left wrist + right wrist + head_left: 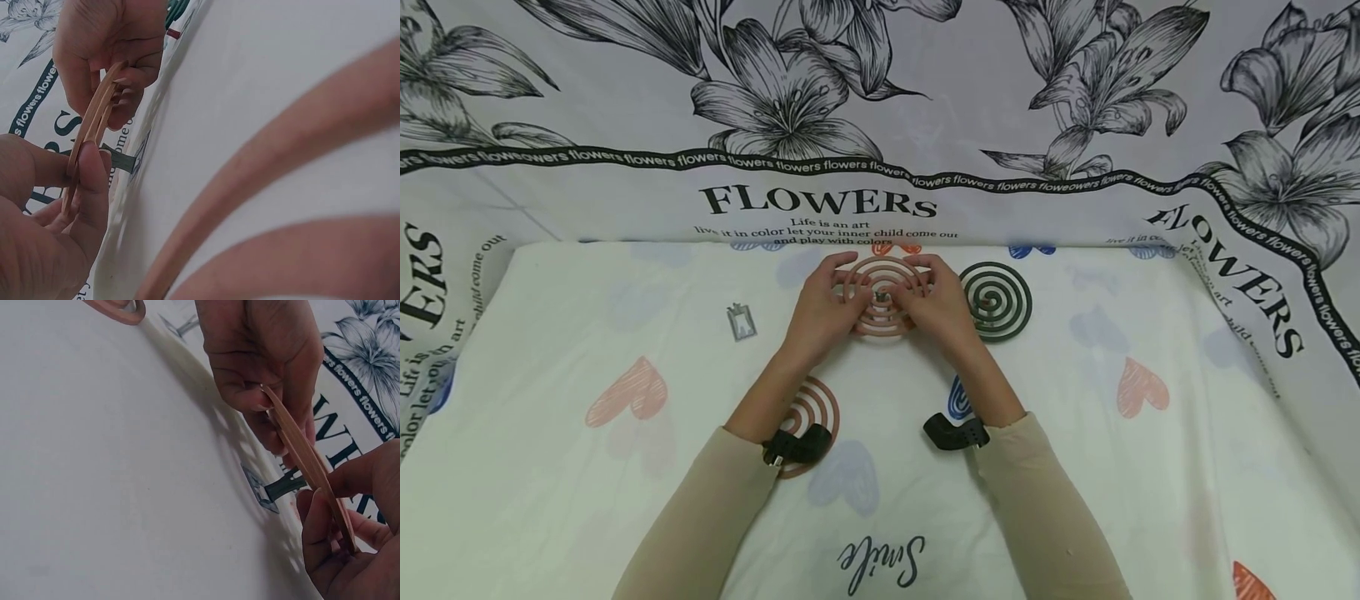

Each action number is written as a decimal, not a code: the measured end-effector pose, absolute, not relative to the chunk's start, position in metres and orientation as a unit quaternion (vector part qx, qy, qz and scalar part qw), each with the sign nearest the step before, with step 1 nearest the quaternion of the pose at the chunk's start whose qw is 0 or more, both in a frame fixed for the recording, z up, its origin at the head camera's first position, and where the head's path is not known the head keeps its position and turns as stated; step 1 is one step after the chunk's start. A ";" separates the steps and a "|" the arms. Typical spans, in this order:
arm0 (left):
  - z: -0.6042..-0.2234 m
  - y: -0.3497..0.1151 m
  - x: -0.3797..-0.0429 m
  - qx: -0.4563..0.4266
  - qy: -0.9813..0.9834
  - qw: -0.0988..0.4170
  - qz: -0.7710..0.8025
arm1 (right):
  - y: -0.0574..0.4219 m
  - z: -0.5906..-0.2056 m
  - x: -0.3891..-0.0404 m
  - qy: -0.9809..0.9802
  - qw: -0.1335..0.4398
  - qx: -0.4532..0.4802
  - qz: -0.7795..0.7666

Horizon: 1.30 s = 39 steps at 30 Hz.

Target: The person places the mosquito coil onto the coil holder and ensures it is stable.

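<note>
A reddish-brown mosquito coil (pixel 886 330) is held up between both hands. My left hand (pixel 829 302) pinches its left side, thumb near the middle and fingers at the outer rings; my right hand (pixel 942 302) does the same on the right. Seen edge-on in the right wrist view, the coil (pixel 299 445) is raised over the white cloth, its shadow falling below. Near its centre a small metal coil stand (pixel 259 489) shows, with a flat base plate and an upright strip. Whether the coil sits on that strip, I cannot tell.
A dark green coil (pixel 996 302) lies just right of my right hand. Another metal stand (pixel 741 322) lies to the left. Under my left wrist is a second brown coil (pixel 826 408), partly hidden. Heart-printed white cloth (pixel 1045 517) covers the table.
</note>
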<state>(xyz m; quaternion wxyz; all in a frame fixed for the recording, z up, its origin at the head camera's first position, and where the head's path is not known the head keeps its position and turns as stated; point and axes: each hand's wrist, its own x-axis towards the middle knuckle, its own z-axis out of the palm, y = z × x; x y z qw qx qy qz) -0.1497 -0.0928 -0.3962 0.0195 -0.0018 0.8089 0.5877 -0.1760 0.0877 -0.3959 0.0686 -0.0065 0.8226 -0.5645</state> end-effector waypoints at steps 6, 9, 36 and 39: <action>-0.396 -0.093 -0.150 -0.002 0.808 0.020 0.589 | 0.087 -0.396 -0.176 0.826 0.062 -0.008 -0.560; -0.396 -0.093 -0.150 -0.003 0.807 0.023 0.591 | 0.087 -0.395 -0.176 0.825 0.062 -0.010 -0.562; -0.394 -0.091 -0.150 -0.002 0.805 0.019 0.594 | 0.088 -0.395 -0.178 0.827 0.053 -0.024 -0.559; -0.394 -0.091 -0.150 -0.002 0.804 0.019 0.594 | 0.088 -0.396 -0.179 0.826 0.055 -0.021 -0.560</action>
